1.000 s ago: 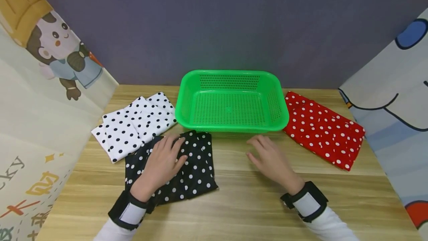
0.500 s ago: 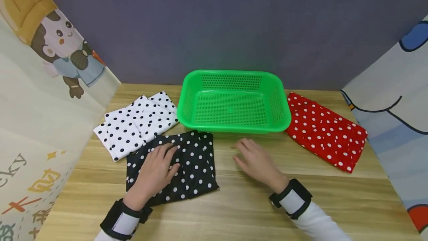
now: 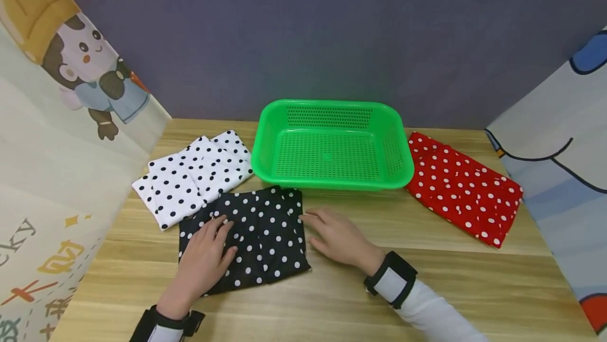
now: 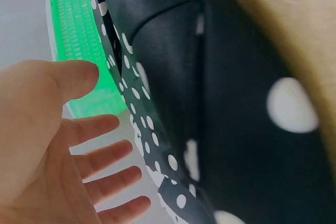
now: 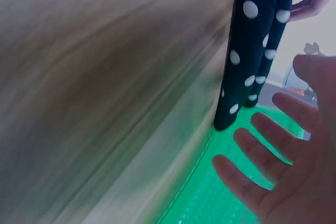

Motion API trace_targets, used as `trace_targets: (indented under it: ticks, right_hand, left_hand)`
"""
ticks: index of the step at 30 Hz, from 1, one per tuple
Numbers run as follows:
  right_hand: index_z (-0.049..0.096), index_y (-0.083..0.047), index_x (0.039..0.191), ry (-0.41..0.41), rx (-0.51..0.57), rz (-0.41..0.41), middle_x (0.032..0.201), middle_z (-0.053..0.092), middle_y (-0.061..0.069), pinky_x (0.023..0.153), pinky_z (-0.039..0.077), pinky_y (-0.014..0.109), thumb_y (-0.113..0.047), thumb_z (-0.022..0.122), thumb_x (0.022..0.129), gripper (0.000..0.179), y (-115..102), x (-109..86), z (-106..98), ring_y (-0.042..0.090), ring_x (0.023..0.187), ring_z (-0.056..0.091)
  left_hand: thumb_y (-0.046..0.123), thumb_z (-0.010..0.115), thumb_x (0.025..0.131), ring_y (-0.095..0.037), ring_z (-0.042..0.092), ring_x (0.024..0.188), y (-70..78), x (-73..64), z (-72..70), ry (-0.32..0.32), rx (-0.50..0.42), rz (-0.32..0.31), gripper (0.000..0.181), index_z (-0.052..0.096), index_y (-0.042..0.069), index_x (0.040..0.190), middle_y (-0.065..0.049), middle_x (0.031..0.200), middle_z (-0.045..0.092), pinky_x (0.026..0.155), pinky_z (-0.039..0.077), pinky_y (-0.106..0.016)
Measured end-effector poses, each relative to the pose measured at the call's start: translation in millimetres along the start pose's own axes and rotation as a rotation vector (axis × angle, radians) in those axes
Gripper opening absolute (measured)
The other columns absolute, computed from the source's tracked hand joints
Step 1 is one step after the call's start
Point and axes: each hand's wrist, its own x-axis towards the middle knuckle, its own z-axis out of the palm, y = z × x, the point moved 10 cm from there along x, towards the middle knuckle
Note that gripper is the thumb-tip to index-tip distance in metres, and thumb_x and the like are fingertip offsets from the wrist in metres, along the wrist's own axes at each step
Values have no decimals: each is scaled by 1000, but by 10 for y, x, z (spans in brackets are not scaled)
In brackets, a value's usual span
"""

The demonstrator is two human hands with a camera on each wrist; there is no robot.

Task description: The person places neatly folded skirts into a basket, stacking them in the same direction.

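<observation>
A folded black cloth with white dots (image 3: 272,239) lies on the table in front of the basket. Over its left part is my left hand (image 3: 201,263), fingers spread and relaxed; in the left wrist view a gap shows between the fingers (image 4: 107,163) and the cloth. My right hand (image 3: 339,236) is at the cloth's right edge, its fingertips close to it; whether they touch I cannot tell. The right wrist view shows those fingers (image 5: 270,153) apart and holding nothing. Part of the black cloth's left side is hidden beneath my left hand.
A green plastic basket (image 3: 332,179) stands at the back middle with nothing inside. Left of it lies a folded white cloth with black dots (image 3: 175,186), meeting the black cloth. A folded red cloth with white dots (image 3: 462,189) lies to the right. A dark wall (image 3: 327,36) rises behind.
My right hand has moved left and toward me, up to the black cloth's right edge. My left hand has drawn back down and left over the cloth. The cloths and basket stay put.
</observation>
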Motion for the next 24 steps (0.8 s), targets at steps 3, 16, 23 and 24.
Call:
trace_targets:
  ticks: [3, 16, 23, 24]
  right_hand:
    - [46, -16, 135, -53, -13, 0, 135, 47, 11, 95, 44, 43, -37, 55, 90, 51, -49, 29, 97, 27, 118, 50]
    - [39, -20, 140, -169, -26, 8, 141, 41, 10, 97, 42, 43, -40, 49, 93, 52, -199, 80, 273, 25, 125, 44]
    - [40, -19, 140, -220, -23, 35, 139, 43, 10, 99, 41, 42, -39, 47, 94, 50, -187, 34, 329, 25, 124, 45]
    - [41, -19, 139, -219, -21, 35, 139, 43, 10, 99, 41, 42, -39, 47, 94, 50, -191, 26, 326, 25, 124, 45]
  left_hand:
    - [25, 66, 81, -38, 41, 122, -48, -67, 6, 2, -11, -21, 51, 52, 0, 123, -19, 133, 44, 96, 36, -54]
    - [19, 69, 77, -40, 51, 105, -246, -299, 53, -14, -24, -102, 46, 57, -5, 115, -23, 117, 52, 86, 42, -54]
    - [20, 68, 79, -42, 51, 105, -232, -324, 142, -75, -28, -130, 44, 58, -4, 115, -24, 120, 49, 87, 43, -55]
    - [20, 68, 79, -42, 51, 105, -225, -326, 136, -70, -26, -128, 44, 58, -4, 115, -23, 120, 49, 87, 43, -55]
